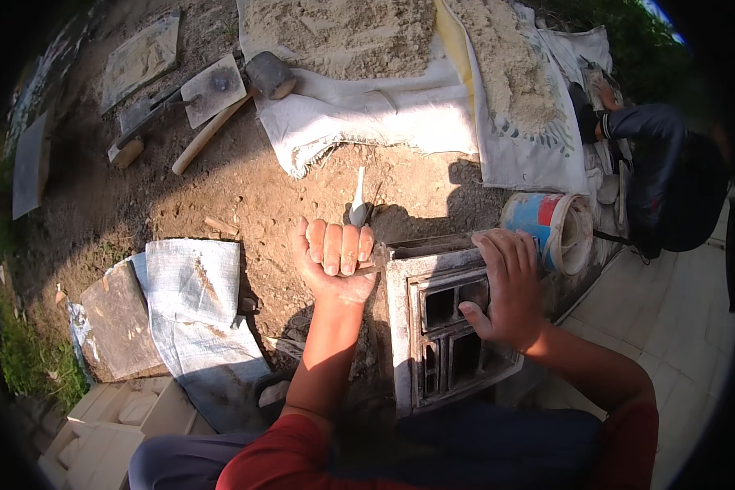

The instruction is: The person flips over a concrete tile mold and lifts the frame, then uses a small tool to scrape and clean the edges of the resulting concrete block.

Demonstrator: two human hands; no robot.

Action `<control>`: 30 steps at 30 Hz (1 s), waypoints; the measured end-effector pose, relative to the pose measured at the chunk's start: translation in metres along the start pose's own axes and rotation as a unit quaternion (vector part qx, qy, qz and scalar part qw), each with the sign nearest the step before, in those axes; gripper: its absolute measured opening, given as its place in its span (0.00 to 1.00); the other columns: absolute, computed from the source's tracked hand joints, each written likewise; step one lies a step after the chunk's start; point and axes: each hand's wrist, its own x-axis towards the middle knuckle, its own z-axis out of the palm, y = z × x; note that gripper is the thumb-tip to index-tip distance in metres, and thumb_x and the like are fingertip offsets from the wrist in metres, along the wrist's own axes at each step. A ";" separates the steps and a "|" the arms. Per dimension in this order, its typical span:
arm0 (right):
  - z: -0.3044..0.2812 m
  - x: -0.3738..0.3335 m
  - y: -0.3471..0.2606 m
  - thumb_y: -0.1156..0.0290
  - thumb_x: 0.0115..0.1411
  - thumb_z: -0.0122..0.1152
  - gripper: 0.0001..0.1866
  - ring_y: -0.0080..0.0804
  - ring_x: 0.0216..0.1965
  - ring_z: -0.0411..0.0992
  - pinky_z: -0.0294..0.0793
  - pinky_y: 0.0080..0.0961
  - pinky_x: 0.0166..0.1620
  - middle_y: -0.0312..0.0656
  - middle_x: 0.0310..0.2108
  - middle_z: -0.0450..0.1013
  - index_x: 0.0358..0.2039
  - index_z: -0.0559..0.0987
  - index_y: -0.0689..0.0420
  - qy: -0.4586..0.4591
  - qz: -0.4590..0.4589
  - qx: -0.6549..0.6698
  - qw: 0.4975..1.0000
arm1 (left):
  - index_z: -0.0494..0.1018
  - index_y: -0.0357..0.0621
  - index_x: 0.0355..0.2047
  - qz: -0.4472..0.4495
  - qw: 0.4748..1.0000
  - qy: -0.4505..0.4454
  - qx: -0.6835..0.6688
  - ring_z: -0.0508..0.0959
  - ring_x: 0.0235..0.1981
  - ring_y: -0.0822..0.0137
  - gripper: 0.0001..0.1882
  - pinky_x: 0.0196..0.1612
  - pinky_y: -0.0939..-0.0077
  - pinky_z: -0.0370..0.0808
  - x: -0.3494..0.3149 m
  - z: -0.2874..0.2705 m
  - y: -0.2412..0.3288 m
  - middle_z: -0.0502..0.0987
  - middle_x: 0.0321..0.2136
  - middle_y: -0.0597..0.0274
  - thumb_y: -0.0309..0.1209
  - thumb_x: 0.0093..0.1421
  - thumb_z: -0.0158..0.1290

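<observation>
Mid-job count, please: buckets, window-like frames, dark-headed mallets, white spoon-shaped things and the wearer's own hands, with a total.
Bucket: 1
Window-like frame: 1
Dark-headed mallet: 1
White spoon-shaped thing: 1
Wearer's hands: 2 (left hand, right hand)
Total: 6

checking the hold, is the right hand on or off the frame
On: the right hand lies over the frame at its upper right, thumb across the face.

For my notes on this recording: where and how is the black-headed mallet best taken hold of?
Probably by the lower half of its wooden handle, from above on the near side: the mallet lies with that slim end toward the person, its bulky head farther away.
</observation>
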 end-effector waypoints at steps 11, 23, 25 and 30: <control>0.001 -0.006 0.001 0.47 0.60 0.56 0.40 0.58 0.58 0.61 0.51 0.59 0.65 0.58 0.55 0.63 0.60 0.64 0.69 0.022 -0.013 0.018 1.000 | 0.60 0.52 0.17 -0.021 0.996 -0.088 -0.017 0.60 0.19 0.68 0.33 0.33 0.70 0.62 0.001 -0.004 -0.007 0.59 0.12 0.68 0.61 0.71 0.33; 0.003 -0.008 0.002 0.50 0.55 0.63 0.43 0.58 0.59 0.60 0.50 0.61 0.65 0.59 0.55 0.62 0.61 0.63 0.69 0.019 -0.013 0.028 0.999 | 0.56 0.55 0.10 0.014 0.997 -0.079 0.019 0.55 0.08 0.70 0.36 0.18 0.72 0.60 0.006 -0.002 0.003 0.57 0.05 0.70 0.63 0.69 0.30; -0.001 -0.008 0.002 0.51 0.53 0.66 0.44 0.58 0.59 0.59 0.50 0.62 0.65 0.59 0.56 0.62 0.61 0.63 0.69 0.009 -0.007 0.034 0.999 | 0.56 0.56 0.09 0.033 0.998 -0.033 0.033 0.55 0.07 0.71 0.35 0.17 0.73 0.60 0.003 0.002 -0.002 0.56 0.04 0.72 0.59 0.70 0.31; -0.005 -0.007 0.001 0.46 0.53 0.67 0.44 0.53 0.60 0.59 0.50 0.60 0.66 0.57 0.55 0.63 0.60 0.68 0.67 0.010 0.005 0.040 0.999 | 0.53 0.57 0.09 0.059 0.994 0.079 0.042 0.53 0.07 0.71 0.32 0.14 0.72 0.56 -0.002 0.013 -0.001 0.52 0.04 0.72 0.55 0.71 0.29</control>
